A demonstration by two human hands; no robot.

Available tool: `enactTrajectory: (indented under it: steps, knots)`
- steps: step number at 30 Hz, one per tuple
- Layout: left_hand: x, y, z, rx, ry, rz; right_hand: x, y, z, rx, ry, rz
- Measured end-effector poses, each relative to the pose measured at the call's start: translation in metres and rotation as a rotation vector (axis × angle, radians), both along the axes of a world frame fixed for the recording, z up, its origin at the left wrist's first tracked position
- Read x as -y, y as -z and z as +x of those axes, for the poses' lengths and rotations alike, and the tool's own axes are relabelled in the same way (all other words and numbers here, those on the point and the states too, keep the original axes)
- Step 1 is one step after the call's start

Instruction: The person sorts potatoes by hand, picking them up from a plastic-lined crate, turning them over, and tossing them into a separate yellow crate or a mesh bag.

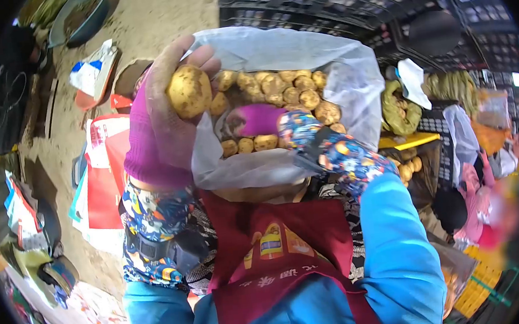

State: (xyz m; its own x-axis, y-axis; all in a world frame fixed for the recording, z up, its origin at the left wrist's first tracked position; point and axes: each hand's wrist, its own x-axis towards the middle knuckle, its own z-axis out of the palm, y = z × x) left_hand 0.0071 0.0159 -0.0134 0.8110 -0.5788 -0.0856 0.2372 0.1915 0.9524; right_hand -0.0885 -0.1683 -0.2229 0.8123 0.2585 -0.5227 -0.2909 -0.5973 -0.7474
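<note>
A large yellowish potato (189, 91) with brown specks sits in my left hand (162, 118), which wears a purple glove with bare fingertips curled around it. That hand is at the left rim of a container lined with translucent white plastic (351, 83). Inside the liner, smaller potatoes (309, 99) lie in rows along the far side, the right side and the near edge. My right hand (256, 120), also in a purple glove, reaches down among them toward the left; its fingers are blurred and partly hidden, so I cannot tell whether they hold one.
Black plastic crates (295, 1) stand stacked beyond the liner and at the far right. More potatoes (409, 168) lie in a yellow-edged crate on the right. A person in pink (473, 196) is at far right. Red and white bags (109, 175) and a basin (79, 20) lie on the left.
</note>
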Motion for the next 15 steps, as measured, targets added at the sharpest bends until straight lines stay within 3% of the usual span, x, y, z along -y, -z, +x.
enactTrajectory:
  steps: [1, 3, 8, 11, 15]
  knots:
    - [0.001, -0.007, 0.001, -0.251, -0.037, -0.103, -0.02, 0.018, 0.011, 0.034, -0.255, -0.221]
    - [0.002, -0.003, 0.006, -0.071, -0.05, -0.006, -0.052, 0.088, 0.022, 0.003, -0.491, -0.476]
    - [0.004, -0.001, 0.011, 0.04, -0.068, 0.092, -0.088, 0.18, 0.016, 0.084, -0.581, -0.67]
    - [0.002, -0.001, 0.013, -0.03, -0.053, 0.054, -0.072, 0.183, 0.022, 0.102, -0.543, -0.544]
    - [0.001, -0.013, 0.008, -0.302, -0.122, -0.113, 0.001, 0.168, 0.026, 0.133, -0.198, 0.053]
